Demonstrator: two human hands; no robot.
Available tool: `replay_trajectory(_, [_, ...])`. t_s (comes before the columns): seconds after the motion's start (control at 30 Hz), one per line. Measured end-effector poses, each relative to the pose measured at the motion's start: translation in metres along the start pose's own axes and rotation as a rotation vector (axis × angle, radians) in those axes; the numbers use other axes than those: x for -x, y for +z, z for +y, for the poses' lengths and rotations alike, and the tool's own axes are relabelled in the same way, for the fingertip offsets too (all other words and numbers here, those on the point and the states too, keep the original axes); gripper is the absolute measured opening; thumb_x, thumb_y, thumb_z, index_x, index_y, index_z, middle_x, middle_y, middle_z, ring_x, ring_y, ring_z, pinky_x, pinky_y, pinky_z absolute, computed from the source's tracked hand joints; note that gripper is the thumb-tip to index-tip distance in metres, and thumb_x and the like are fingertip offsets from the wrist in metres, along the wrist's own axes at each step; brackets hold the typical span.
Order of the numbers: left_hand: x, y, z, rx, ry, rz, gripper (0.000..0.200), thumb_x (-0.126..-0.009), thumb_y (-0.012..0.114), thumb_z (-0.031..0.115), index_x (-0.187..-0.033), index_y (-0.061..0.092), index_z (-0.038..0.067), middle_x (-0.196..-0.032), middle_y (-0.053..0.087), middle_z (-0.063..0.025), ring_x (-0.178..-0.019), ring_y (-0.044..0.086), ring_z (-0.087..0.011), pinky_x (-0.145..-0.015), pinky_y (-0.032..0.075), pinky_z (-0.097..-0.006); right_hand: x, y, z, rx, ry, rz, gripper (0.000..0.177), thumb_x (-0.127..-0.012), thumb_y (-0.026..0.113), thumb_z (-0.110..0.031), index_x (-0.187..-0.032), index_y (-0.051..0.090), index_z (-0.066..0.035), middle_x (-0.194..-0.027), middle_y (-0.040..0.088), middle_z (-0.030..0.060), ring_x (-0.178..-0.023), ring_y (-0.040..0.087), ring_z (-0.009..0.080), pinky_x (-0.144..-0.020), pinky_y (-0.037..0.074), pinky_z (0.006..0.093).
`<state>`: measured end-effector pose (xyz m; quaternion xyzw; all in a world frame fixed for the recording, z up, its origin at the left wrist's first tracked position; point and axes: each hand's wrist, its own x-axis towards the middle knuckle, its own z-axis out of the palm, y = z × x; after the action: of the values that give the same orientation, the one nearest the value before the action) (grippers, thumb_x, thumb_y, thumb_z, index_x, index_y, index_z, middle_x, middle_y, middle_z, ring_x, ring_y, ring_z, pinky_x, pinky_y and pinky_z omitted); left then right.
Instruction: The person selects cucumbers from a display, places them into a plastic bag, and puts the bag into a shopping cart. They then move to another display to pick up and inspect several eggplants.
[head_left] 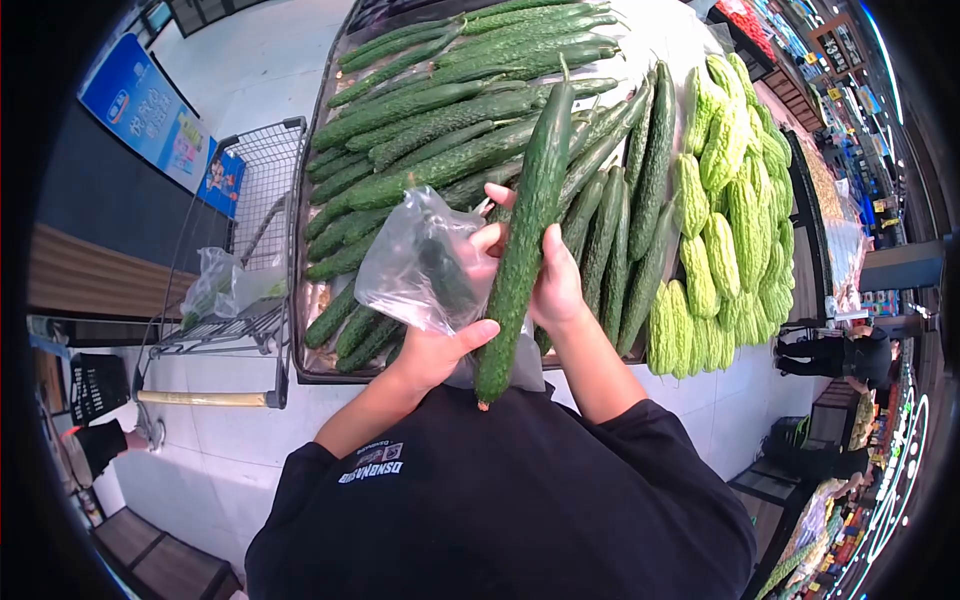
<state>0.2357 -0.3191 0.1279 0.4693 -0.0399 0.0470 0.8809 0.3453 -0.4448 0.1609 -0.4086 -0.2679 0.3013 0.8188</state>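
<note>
- Far left: wire shopping cart (262, 170) just beside the display tray (340, 381), with a bagged bundle of greens (215, 285) inside.
- Next: left hand (435, 350) closed on a thin clear plastic bag (420, 262). Bag crumpled, mouth not plainly open. Thumb touching the cucumber low down.
- Centre: long cucumber (525, 235) held nearly upright in front of the chest, upper tip over the heap of cucumbers (430, 130), lower tip free below both hands.
- Right hand (555, 285) wrapped around the cucumber's middle from behind, grip tight.
- Right: bitter melons (730, 200) stacked just beside the heap.
- Possible trouble:
  - Could tear the thin film if the bumpy skin or a tip pushes against a bunched fold.
  - Might slip or swing, being long and gripped only at the middle.
  - May nudge the loosely stacked heap and start it rolling toward the tray's edge.
</note>
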Motion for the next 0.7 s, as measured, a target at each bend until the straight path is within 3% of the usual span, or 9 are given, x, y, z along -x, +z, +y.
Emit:
replay_trajectory(0.07, [0.000,0.001,-0.005,0.091,-0.022,-0.025,0.057,-0.085,0.073,0.008,-0.136,0.046,0.002,-0.128,0.052,-0.0070,-0.125,0.047,-0.0192,-0.109,0.036,-0.0365,0.007,0.002,0.002,-0.003,0.015,0.074,0.073,-0.100,0.042,-0.051,-0.147,0.025,0.002,-0.110,0.063,0.0223,-0.108,0.062,0.0317,-0.091,0.053,0.0464])
replay_trajectory(0.13, [0.000,0.004,-0.009,0.130,-0.040,0.076,0.048,-0.088,0.069,0.005,-0.132,0.050,0.002,-0.123,0.056,-0.0072,-0.119,0.052,-0.0187,-0.104,0.040,-0.0355,0.008,0.005,0.005,-0.080,-0.067,0.254,0.066,-0.102,0.041,-0.045,-0.144,0.027,0.003,-0.111,0.063,0.0220,-0.107,0.063,0.0322,-0.091,0.053,0.0481])
replay_trajectory(0.27, [-0.004,0.008,-0.009,0.177,-0.082,0.391,0.029,-0.091,0.062,0.000,-0.119,0.054,0.004,-0.102,0.060,-0.0057,-0.087,0.060,-0.0147,-0.080,0.052,-0.0310,0.020,-0.003,-0.014,-0.162,-0.267,0.380,0.056,-0.103,0.044,-0.038,-0.144,0.029,-0.003,-0.104,0.064,0.0177,-0.104,0.064,0.0310,-0.092,0.052,0.0472])
replay_trajectory(0.3, [-0.003,-0.002,-0.011,0.180,-0.071,0.371,0.027,-0.093,0.060,0.003,-0.119,0.054,0.004,-0.100,0.060,-0.0066,-0.084,0.060,-0.0153,-0.076,0.053,-0.0316,0.026,-0.012,-0.024,-0.061,-0.276,0.406,0.055,-0.103,0.044,-0.040,-0.145,0.033,-0.008,-0.100,0.062,0.0106,-0.095,0.061,0.0257,-0.091,0.049,0.0464])
replay_trajectory(0.4, [-0.005,-0.014,-0.010,0.124,-0.040,0.403,0.022,-0.095,0.058,0.008,-0.116,0.054,0.004,-0.092,0.060,-0.0074,-0.077,0.060,-0.0156,-0.067,0.054,-0.0322,0.042,-0.040,-0.050,0.204,-0.294,0.598,0.052,-0.103,0.045,-0.035,-0.145,0.034,-0.007,-0.090,0.060,0.0092,-0.074,0.060,0.0170,-0.068,0.054,0.0350])
replay_trajectory(0.5, [-0.006,-0.023,-0.008,0.173,-0.057,0.450,0.021,-0.094,0.056,-0.001,-0.114,0.056,0.002,-0.097,0.058,-0.0049,-0.080,0.057,-0.0130,-0.067,0.054,-0.0313,0.063,-0.074,-0.057,0.374,-0.190,0.775,0.046,-0.101,0.053,-0.028,-0.138,0.039,-0.005,-0.084,0.060,0.0078,-0.067,0.059,0.0152,-0.064,0.054,0.0306])
replay_trajectory(0.57, [-0.006,-0.028,-0.010,0.169,-0.064,0.473,0.021,-0.094,0.056,0.000,-0.114,0.056,0.003,-0.097,0.058,-0.0047,-0.080,0.057,-0.0130,-0.068,0.054,-0.0314,0.077,-0.098,-0.051,0.791,-0.061,0.936,0.041,-0.097,0.061,-0.025,-0.126,0.043,-0.002,-0.080,0.061,0.0072,-0.061,0.059,0.0148,-0.058,0.053,0.0283])
replay_trajectory(0.6, [-0.006,-0.029,-0.011,0.164,-0.068,0.502,0.020,-0.094,0.056,0.000,-0.114,0.056,0.003,-0.096,0.058,-0.0045,-0.079,0.057,-0.0131,-0.068,0.054,-0.0314,0.082,-0.105,-0.050,0.790,-0.062,0.940,0.041,-0.097,0.061,-0.025,-0.126,0.043,-0.002,-0.080,0.061,0.0072,-0.061,0.059,0.0148,-0.058,0.053,0.0283])
replay_trajectory(0.7, [-0.005,-0.030,-0.009,0.165,-0.084,0.486,0.020,-0.094,0.057,0.001,-0.114,0.056,0.004,-0.094,0.058,-0.0042,-0.079,0.057,-0.0129,-0.068,0.054,-0.0315,0.092,-0.121,-0.047,1.216,0.223,1.075,0.046,-0.095,0.064,-0.031,-0.119,0.043,0.002,-0.087,0.063,0.0130,-0.053,0.061,0.0153,-0.049,0.052,0.0298])
